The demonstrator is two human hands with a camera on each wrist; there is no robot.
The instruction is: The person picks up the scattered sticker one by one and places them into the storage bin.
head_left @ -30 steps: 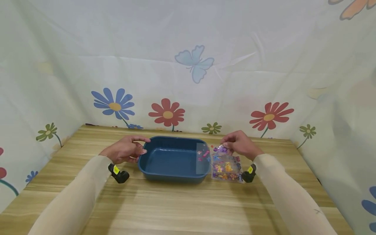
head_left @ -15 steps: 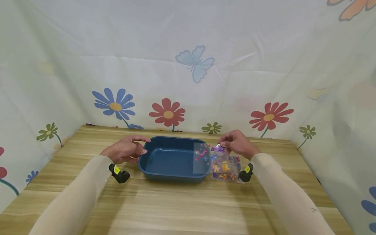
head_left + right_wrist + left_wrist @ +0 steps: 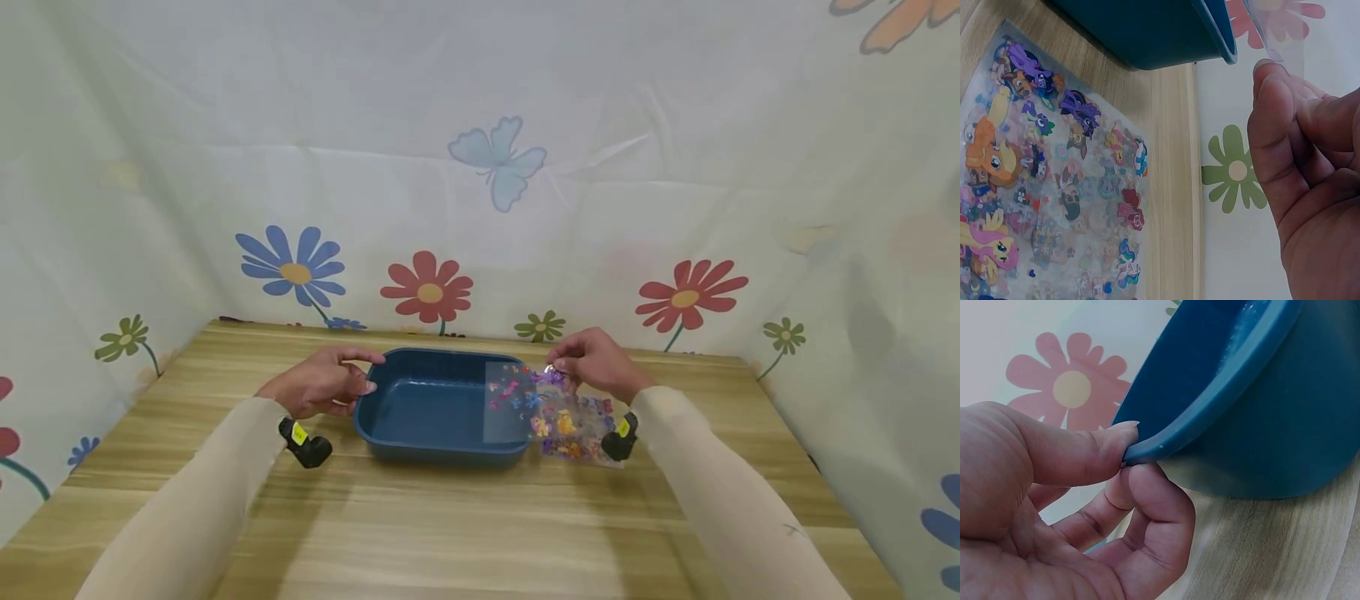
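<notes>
Found left hand (image 3: 322,385) gripping left rim of tub (image 3: 431,417) between thumb and fingers. Found tub upright on table (image 3: 435,533). Noted clear sheet (image 3: 513,406), bearing coloured figures, reaching over tub's right end. Logged other sheets (image 3: 588,442) lying on table, just right of tub. Lastly, observed right hand (image 3: 600,367) pinching right part of clear sheet.
</notes>
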